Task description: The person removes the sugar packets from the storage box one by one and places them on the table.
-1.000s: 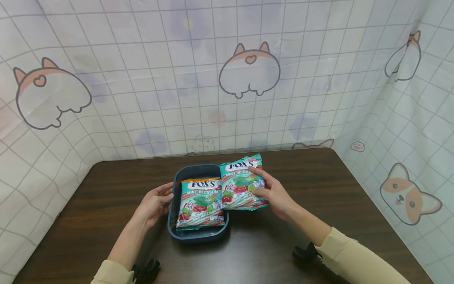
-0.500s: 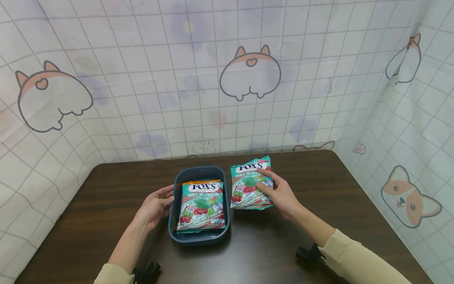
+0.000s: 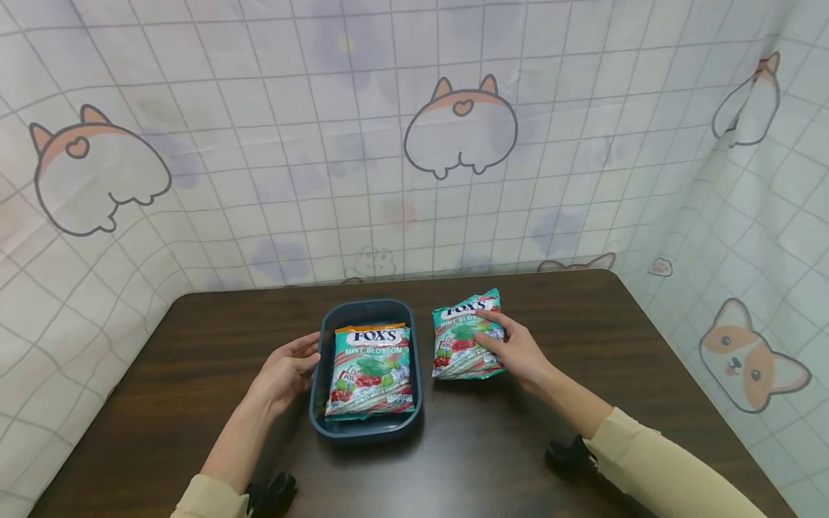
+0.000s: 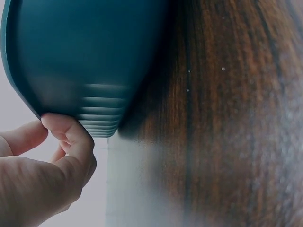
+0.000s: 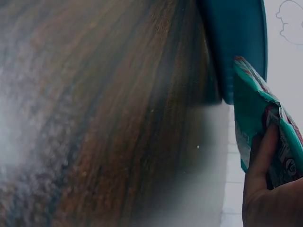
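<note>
A dark blue plastic tub with rounded corners stands mid-table, and a teal FOX'S Mint Blossom candy bag lies inside it. My left hand is at the tub's left rim, thumb and bent fingertips meeting its edge in the left wrist view, where ridges mark the outer wall. To the right of the tub, my right hand grips a second candy bag by its right side. In the right wrist view this bag is tilted, with a finger pressed against its printed face.
The dark wood table runs back to a white gridded cloth printed with cartoon corgis. Black wrist-camera mounts sit below both wrists, near the cream sleeves.
My right hand has carried the second candy bag rightward, from over the tub's right edge to beside it, slightly less lately. The left hand keeps its place at the rim.
</note>
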